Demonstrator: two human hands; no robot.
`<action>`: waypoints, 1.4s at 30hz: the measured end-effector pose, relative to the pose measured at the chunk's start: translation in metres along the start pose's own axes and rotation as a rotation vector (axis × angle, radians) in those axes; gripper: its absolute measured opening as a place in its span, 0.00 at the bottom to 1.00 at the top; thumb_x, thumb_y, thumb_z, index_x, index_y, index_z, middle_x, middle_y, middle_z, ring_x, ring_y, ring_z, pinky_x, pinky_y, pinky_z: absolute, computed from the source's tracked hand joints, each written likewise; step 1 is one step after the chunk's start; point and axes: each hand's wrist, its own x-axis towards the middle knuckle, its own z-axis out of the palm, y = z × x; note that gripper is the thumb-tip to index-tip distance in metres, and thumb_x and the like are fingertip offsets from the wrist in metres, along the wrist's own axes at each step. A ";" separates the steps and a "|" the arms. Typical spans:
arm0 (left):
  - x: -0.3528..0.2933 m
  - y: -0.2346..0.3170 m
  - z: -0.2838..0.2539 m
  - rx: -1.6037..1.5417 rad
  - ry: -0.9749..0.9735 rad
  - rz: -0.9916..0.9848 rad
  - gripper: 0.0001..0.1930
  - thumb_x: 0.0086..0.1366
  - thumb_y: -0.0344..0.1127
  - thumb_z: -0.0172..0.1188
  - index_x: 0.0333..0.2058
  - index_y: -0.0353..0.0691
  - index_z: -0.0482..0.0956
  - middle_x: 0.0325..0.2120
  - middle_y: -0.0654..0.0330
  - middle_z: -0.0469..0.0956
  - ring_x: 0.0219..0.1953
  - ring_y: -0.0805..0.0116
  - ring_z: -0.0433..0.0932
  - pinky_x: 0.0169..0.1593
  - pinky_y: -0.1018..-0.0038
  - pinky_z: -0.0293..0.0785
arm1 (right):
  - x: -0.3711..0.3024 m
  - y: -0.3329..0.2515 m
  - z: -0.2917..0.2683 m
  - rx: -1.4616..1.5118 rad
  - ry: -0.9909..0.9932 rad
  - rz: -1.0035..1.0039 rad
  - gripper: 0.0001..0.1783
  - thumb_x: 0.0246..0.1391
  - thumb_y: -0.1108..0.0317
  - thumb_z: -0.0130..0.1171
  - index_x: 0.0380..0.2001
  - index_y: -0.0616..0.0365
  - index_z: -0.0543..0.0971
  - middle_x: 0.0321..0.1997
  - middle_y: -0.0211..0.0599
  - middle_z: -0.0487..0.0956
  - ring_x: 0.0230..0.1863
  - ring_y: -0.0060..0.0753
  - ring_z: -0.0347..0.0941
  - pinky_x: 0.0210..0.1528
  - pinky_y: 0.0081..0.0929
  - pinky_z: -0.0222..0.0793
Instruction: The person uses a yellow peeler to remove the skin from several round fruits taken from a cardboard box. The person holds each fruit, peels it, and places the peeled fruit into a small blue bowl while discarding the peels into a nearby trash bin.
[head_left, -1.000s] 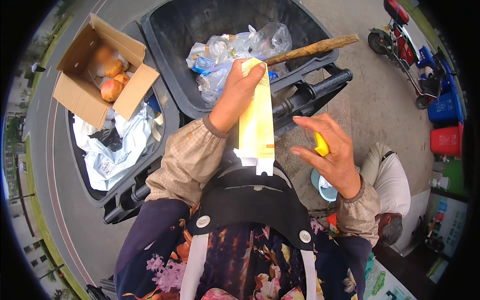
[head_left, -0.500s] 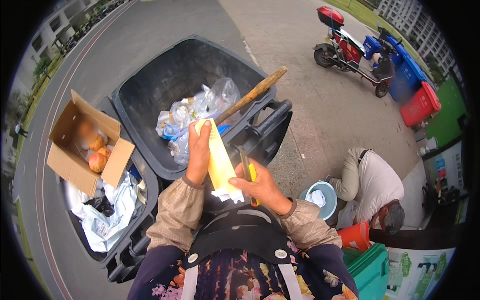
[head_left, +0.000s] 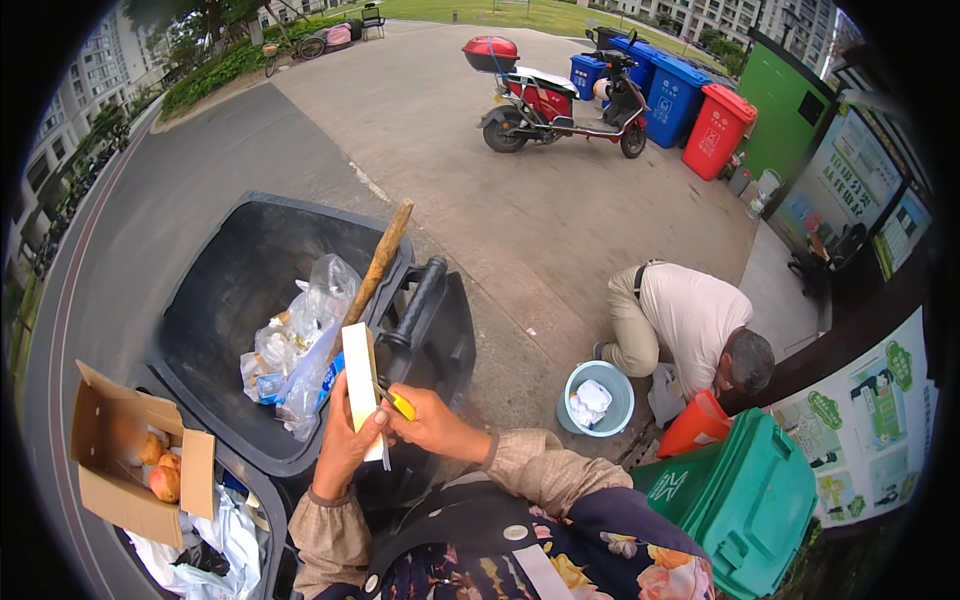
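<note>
My left hand (head_left: pixel 342 450) is closed around a long, narrow carton (head_left: pixel 358 372), white on one face and yellowish along its side. My right hand (head_left: pixel 436 424) grips a yellow utility knife (head_left: pixel 402 405), whose blade meets the carton's right side. Both hands are over the near side of an uncovered dark grey wheeled bin (head_left: pixel 205 290). Inside it lie clear plastic bags (head_left: pixel 325 290) and other rubbish, and a wooden stick (head_left: pixel 382 255) leans out past the rim.
An open cardboard box (head_left: pixel 130 505) with round reddish fruit tops a second bin at left. A crouching person (head_left: pixel 690 315) is at right, beside a light blue bucket (head_left: pixel 625 410) and a green bin (head_left: pixel 765 500). A red scooter (head_left: pixel 545 100) stands beyond, near blue and red bins.
The view has swung up and to the right. The carton has turned from its yellow face to a white one. The knife, held upright before, now points into the carton's side.
</note>
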 end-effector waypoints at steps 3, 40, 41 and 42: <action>-0.011 -0.010 -0.009 0.037 0.024 0.005 0.32 0.56 0.34 0.63 0.56 0.35 0.57 0.45 0.55 0.70 0.43 0.70 0.73 0.47 0.76 0.70 | 0.003 0.009 0.000 0.047 -0.049 0.094 0.07 0.57 0.69 0.52 0.29 0.60 0.68 0.20 0.26 0.69 0.19 0.13 0.62 0.20 0.14 0.57; -0.158 0.001 -0.091 -0.585 0.320 -0.079 0.29 0.61 0.37 0.55 0.57 0.33 0.56 0.40 0.48 0.74 0.17 0.78 0.67 0.16 0.85 0.61 | 0.208 0.036 0.039 0.811 0.060 0.245 0.07 0.55 0.72 0.52 0.30 0.67 0.70 0.29 0.43 0.75 0.39 0.44 0.77 0.43 0.34 0.77; -0.160 0.002 -0.091 -0.549 0.377 -0.078 0.27 0.62 0.38 0.53 0.56 0.33 0.57 0.39 0.49 0.75 0.17 0.78 0.67 0.16 0.85 0.61 | 0.219 0.040 0.042 0.737 0.022 0.236 0.07 0.55 0.72 0.51 0.32 0.67 0.70 0.30 0.44 0.75 0.39 0.46 0.77 0.43 0.34 0.78; -0.161 0.003 -0.091 -0.512 0.433 -0.078 0.25 0.64 0.40 0.51 0.56 0.32 0.59 0.38 0.50 0.75 0.16 0.77 0.67 0.16 0.85 0.61 | 0.228 0.043 0.044 0.662 -0.015 0.226 0.08 0.56 0.71 0.51 0.33 0.67 0.70 0.32 0.44 0.75 0.40 0.47 0.77 0.43 0.33 0.78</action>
